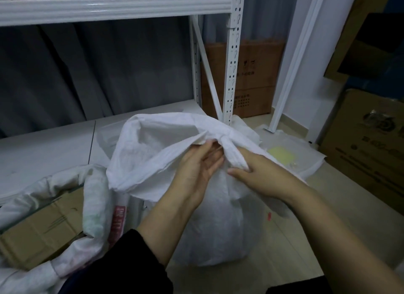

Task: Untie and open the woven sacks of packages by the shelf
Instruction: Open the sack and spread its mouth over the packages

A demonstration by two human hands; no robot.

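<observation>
A full white woven sack (209,228) stands on the floor in front of the white metal shelf (232,59). Its top is bunched into a knot (231,153), and a loose flap of the mouth (153,149) spreads to the left. My right hand (260,173) grips the twisted knot, thumb below it. My left hand (196,164) lies against the flap just left of the knot with its fingers fairly straight. A second white sack (72,245) lies open at the lower left, with a cardboard box (41,228) showing inside it.
The shelf's low white board (43,151) runs along the left behind the sacks. Brown cartons (251,79) stand behind the shelf post, and more boxes (367,149) stand at the right. A flat plastic bag with a yellow patch (282,157) lies on the beige floor.
</observation>
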